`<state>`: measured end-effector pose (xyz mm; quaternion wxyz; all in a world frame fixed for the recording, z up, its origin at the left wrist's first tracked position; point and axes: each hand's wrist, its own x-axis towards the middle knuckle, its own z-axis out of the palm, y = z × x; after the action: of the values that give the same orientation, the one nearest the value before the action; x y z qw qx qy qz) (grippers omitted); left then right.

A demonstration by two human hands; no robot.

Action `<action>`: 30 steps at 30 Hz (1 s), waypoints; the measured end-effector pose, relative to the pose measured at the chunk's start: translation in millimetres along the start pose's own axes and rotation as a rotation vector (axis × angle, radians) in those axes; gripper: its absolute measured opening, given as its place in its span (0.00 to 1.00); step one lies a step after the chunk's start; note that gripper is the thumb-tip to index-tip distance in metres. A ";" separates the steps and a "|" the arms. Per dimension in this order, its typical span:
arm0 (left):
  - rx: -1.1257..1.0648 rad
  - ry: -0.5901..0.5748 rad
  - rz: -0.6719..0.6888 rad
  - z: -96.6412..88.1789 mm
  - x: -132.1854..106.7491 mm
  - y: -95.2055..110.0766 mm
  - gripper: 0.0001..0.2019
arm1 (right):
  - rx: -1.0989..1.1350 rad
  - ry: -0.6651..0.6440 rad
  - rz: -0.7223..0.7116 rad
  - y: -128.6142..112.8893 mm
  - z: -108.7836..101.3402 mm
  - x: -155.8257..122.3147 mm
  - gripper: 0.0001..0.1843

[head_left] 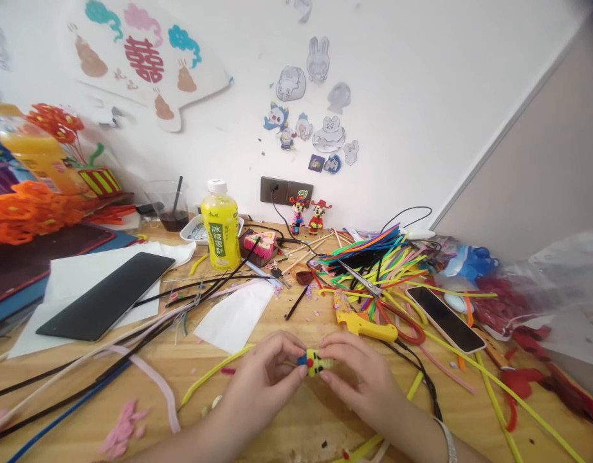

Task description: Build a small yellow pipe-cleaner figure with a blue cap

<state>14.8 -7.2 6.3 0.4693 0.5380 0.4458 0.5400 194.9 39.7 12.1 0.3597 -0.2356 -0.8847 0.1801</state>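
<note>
Between both hands, just above the wooden table [296, 424], is a small yellow figure [316, 363] with a blue end, a red spot and black marks. My left hand [270, 373] pinches its blue end between thumb and fingers. At its other end, my right hand [357, 376] closes thumb and fingertips on the pale yellow side. Parts of the figure are covered by the fingertips. A yellow glue gun [368, 325] lies just beyond my right hand, and a white paper sheet [236, 315] lies beyond my left.
Scissors [361, 278] rest on a heap of coloured pipe cleaners [397, 257]. A phone [446, 318] lies at right, a black slab [108, 296] at left. A yellow drink bottle [220, 225] and a plastic cup [168, 206] stand behind. Two small figurines [317, 217] stand by the wall.
</note>
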 end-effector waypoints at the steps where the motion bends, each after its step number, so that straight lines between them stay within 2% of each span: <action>1: -0.001 -0.002 -0.001 0.1 0.1 0.4 0.02 | 0.000 0.008 0.002 -0.1 0.1 0.1 0.08; 16: 0.021 -0.010 -0.005 0.0 0.1 3.3 0.03 | 0.039 0.010 0.000 0.7 -0.1 0.0 0.12; 30: 0.044 -0.012 0.023 -0.8 -1.1 -1.3 0.01 | 0.042 0.036 -0.016 -0.4 0.0 0.2 0.10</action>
<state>14.0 -8.1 4.8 0.4538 0.5565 0.4485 0.5321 194.6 39.6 12.4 0.3820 -0.2240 -0.8759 0.1916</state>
